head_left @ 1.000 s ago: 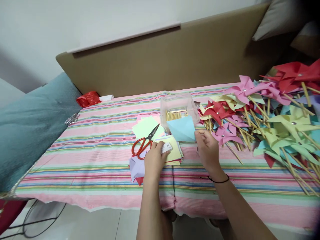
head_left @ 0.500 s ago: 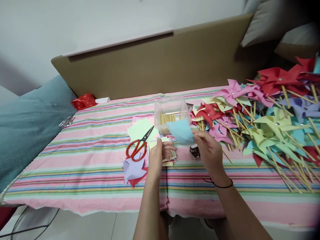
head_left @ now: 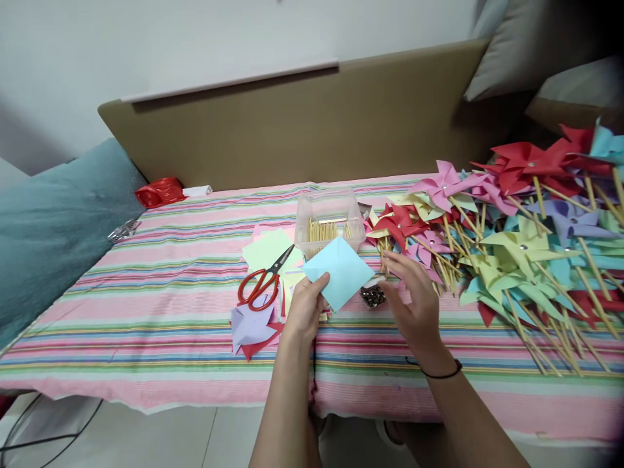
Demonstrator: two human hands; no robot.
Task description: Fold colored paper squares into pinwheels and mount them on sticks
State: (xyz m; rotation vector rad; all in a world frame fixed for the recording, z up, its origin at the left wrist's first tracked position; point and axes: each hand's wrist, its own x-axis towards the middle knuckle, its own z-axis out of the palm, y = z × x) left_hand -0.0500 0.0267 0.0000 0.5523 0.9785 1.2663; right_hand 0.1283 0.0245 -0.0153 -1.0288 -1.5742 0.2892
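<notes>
A square sheet of light-blue paper (head_left: 341,272) is pinched at its lower left edge by my left hand (head_left: 307,305), thumb on top. It is held flat, one corner pointing away, in front of a clear plastic box (head_left: 303,239) of short wooden sticks (head_left: 322,229). My right hand (head_left: 412,299) is open to the right of the paper, fingers apart and holding nothing. Close to its thumb stands a small container of dark metal fasteners (head_left: 373,296). Left of my left hand, red-handled scissors (head_left: 263,281) rest on sheets of green paper (head_left: 268,250).
Many finished paper pinwheels (head_left: 524,247) on sticks are heaped at the right. A purple cut paper (head_left: 251,328) lies over a red one at front left. Farther left are a red plastic bag (head_left: 160,193) and a teal cushion (head_left: 73,214). A striped cloth (head_left: 170,312) covers the surface.
The light-blue paper has passed from my right hand to my left and now faces up flat. My right hand has let go and opened beside it.
</notes>
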